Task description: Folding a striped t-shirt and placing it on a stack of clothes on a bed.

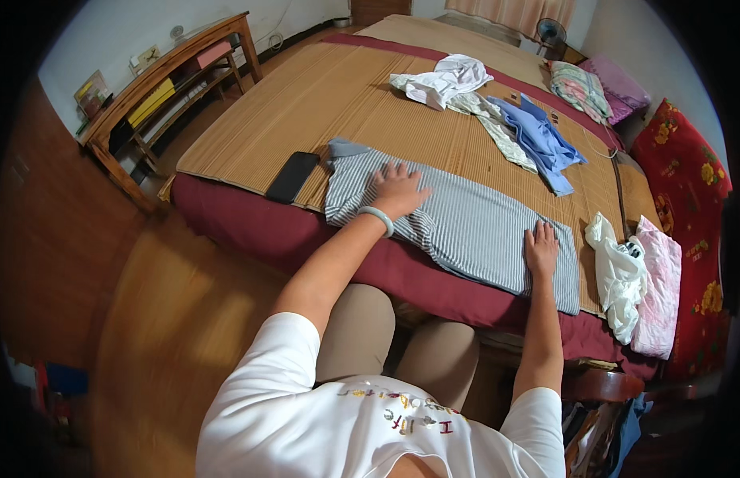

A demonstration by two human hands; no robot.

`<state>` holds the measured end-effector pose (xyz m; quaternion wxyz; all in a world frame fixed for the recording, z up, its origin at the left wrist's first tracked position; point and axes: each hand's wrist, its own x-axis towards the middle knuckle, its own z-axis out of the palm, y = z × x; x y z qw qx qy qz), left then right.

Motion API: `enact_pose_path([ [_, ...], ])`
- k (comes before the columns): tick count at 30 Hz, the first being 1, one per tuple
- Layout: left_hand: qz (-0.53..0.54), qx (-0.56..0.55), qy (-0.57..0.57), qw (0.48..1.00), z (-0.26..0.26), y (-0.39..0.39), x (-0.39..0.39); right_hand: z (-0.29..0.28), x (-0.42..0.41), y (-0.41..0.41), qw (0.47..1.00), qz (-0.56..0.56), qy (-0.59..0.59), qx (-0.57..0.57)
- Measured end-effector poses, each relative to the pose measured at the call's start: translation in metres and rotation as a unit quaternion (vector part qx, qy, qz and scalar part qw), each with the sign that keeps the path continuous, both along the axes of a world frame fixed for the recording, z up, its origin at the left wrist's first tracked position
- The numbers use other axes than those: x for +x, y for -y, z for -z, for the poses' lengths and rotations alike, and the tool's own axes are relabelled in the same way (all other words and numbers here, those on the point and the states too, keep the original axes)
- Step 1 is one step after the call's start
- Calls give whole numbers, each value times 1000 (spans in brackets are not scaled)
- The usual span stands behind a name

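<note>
A grey-and-white striped garment (471, 221) lies folded lengthwise along the near edge of the bed, its plain grey collar-like end at the left. My left hand (400, 188), with a pale bangle at the wrist, rests on its left part, fingers spread. Flat on the right part, close to that end, lies my right hand (542, 248). Neither hand grips anything. Beside the garment's left end is a black smartphone (292, 177) on the bamboo mat (256, 125). Bunched cloth shows just right of my left wrist.
Beyond the striped garment lie a crumpled white garment (444, 80), a pale patterned one (495, 128) and a blue one (540, 140). A white plastic bag (618, 275) and folded pink cloth (660, 287) lie at right, near a red floral cushion (698, 239). A wooden table (167, 51) stands at left.
</note>
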<state>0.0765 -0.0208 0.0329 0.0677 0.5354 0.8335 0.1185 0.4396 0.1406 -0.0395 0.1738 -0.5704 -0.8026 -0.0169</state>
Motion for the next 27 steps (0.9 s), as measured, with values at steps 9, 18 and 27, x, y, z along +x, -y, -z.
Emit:
enact_pose_path([
  [9, 75, 16, -99, 992, 27, 40, -68, -1, 5, -2, 1000, 5, -13, 7],
  [18, -12, -35, -66, 997, 1, 41, -88, -3, 2, 1, 1000, 5, -17, 11],
  [27, 173, 117, -52, 977, 30, 48, -4, 6, 6, -4, 999, -3, -22, 26],
])
